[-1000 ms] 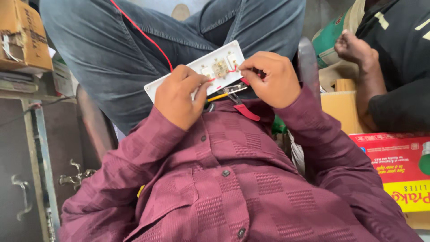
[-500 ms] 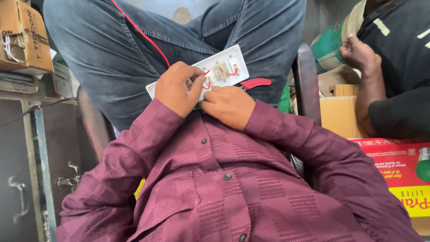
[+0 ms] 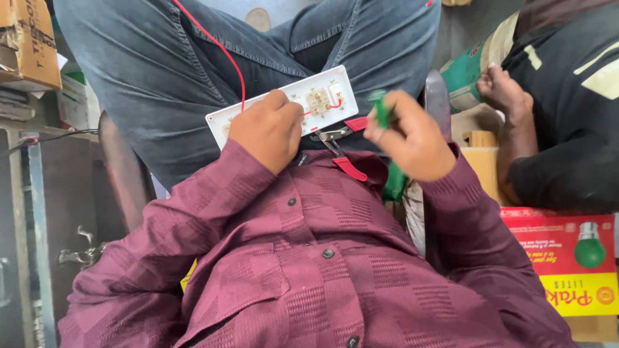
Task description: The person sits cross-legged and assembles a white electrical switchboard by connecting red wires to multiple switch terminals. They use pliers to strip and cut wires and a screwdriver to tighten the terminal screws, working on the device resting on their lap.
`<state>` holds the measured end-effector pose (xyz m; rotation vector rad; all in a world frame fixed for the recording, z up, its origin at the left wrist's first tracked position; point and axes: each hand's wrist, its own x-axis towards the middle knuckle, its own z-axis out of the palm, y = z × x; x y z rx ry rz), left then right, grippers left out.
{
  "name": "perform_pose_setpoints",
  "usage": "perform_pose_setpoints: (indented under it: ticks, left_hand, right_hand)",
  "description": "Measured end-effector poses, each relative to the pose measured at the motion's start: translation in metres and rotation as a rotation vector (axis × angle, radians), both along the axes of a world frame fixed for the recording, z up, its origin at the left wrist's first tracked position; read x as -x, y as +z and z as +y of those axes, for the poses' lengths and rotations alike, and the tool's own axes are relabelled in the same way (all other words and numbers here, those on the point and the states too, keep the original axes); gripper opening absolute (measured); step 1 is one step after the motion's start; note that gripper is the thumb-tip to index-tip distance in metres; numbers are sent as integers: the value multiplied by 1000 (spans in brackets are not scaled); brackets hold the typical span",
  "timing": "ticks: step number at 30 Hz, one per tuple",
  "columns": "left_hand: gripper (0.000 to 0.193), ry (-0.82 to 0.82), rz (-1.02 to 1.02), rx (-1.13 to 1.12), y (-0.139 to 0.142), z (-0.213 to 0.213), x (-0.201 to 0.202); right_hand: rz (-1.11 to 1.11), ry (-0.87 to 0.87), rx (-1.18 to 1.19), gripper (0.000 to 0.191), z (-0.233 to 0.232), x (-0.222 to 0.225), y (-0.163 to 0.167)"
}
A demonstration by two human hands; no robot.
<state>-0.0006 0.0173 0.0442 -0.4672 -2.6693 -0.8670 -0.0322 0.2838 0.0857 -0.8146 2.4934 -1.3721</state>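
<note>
White switch board [image 3: 284, 106] lies on the person's lap with the left hand [image 3: 267, 129] pressing it down, while the right hand [image 3: 409, 138], which was on the board a moment ago, has come away gripping a green tool [image 3: 382, 111], leaving the red-handled pliers [image 3: 338, 145] beside it.

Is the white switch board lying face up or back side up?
Back side up. The board on the lap shows bare metal terminals and a red wire.
</note>
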Motion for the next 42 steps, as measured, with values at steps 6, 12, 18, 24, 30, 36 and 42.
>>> perform_pose_setpoints:
  ticks: [6, 12, 18, 24, 30, 36, 42]
  left_hand:
    - [5, -2, 73, -30, -3, 4, 1]
    - [6, 1, 75, -22, -8, 4, 4]
    - [16, -70, 97, -53, -11, 5, 6]
    - [16, -67, 61, -25, -9, 8, 7]
    - [10, -80, 65, -33, -9, 8, 6]
    - [5, -68, 66, 14, -7, 11, 7]
    - [7, -49, 57, -22, -4, 13, 5]
  right_hand:
    - [390, 36, -72, 20, -34, 34, -38]
    - [595, 124, -221, 22, -54, 35, -40]
    - [580, 143, -190, 26, -56, 31, -40]
    - [539, 109, -156, 27, -57, 32, -43]
    - [422, -45, -28, 26, -36, 37, -27]
    - [179, -143, 316, 24, 1, 39, -15]
    - [249, -101, 96, 19, -3, 33, -11]
